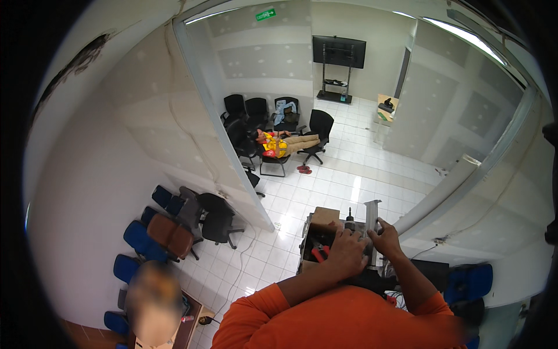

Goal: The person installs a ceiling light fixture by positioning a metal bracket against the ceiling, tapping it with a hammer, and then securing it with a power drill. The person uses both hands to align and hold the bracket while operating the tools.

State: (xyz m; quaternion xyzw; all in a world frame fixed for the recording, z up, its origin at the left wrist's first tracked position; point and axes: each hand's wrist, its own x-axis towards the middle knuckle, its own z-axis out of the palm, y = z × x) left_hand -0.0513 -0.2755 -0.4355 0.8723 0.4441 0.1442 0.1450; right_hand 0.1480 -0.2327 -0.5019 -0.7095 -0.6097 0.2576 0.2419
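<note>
My right hand (385, 241) is closed on the lower part of a long, pale grey channel-like strip (372, 213), which stands up above my fingers. Just beside it, my left hand (349, 253) has its fingers bent over something at the strip's base; what it grips is hidden beneath the hand. Left of my hands sits an open dark tool box (303, 247) with a red-handled tool (320, 252) in it. A brown cardboard box (324, 217) stands at its far side. A dark upright tool (350, 215), perhaps a drill, rises beyond my left hand.
Office chairs (218, 218) crowd the left wall, and blue chairs (469, 282) stand at right. A person in a yellow-red vest (273, 145) reclines across chairs ahead. A screen on a stand (339, 52) is farther back. A cable (241, 264) crosses the tiled floor.
</note>
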